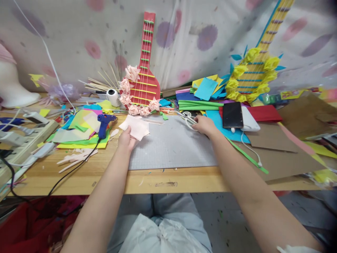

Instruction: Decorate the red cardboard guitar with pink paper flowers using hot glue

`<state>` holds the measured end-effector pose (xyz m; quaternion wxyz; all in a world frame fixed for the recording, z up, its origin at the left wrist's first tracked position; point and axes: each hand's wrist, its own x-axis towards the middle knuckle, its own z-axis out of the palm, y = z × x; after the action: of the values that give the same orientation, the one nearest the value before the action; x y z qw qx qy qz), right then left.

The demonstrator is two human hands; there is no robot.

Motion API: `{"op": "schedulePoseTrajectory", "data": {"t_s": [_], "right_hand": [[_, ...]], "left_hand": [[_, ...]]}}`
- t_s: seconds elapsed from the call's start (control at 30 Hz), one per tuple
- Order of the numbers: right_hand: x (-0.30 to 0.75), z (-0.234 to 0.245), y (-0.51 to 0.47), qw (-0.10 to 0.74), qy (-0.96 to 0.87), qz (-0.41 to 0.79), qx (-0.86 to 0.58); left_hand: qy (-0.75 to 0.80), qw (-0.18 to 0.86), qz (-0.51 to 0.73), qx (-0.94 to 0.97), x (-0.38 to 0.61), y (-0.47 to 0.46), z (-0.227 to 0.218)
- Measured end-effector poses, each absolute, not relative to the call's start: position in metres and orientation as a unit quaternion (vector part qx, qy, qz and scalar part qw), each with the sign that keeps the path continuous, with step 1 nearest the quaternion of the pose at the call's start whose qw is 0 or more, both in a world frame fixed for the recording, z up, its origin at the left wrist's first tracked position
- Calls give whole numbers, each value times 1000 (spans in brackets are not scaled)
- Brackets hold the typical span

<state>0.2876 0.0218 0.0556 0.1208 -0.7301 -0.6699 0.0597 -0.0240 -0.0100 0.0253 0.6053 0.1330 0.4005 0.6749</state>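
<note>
My left hand (126,140) is closed on pale pink paper (135,127), a small stack or folded piece with an angular edge, held over the left side of the grey cutting mat (171,147). At the mat's back right, my right hand (204,124) has its fingers closed on the white loop handles of a pair of scissors (189,123). The scissors' blades point back and left, partly lost among the clutter. Behind the mat stands a red paper lute (151,82) with green and yellow strips and pale pink paper flowers.
A blue glue gun (103,125) rests on coloured sheets at left, its black cord trailing over the table edge. A power strip (31,144) lies far left. At right are a phone (232,115), a white power bank (250,119), brown cardboard (284,154) and a yellow-flowered instrument (250,73).
</note>
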Motion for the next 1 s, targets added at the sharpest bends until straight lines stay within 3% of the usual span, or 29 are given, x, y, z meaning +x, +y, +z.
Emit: {"op": "schedulePoseTrajectory", "data": {"t_s": [0.13,0.2,0.3,0.47,0.53,0.7,0.83,1.0], "right_hand": [[282,66,9,274,-632,362,-628],[272,65,4,311,-626,453,-553],[254,59,3,329,-653,449,-514],[241,50,10,322,-674,275,-605],[239,50,9,323,-679,299,-587],[235,61,-6,229,-698,538,-413],[231,62,-12,107,-702,619,-336],[229,47,-5,62,-654,705,-265]], "left_hand": [[358,618,697,71,-21,-15,32],[340,631,693,75,-22,-18,34],[334,644,684,79,-23,-20,33],[347,629,692,79,-21,-16,28],[351,625,693,76,-20,-15,26],[342,629,694,81,-20,-15,25],[345,624,698,69,-20,-15,24],[352,608,709,62,-19,-14,23]]}}
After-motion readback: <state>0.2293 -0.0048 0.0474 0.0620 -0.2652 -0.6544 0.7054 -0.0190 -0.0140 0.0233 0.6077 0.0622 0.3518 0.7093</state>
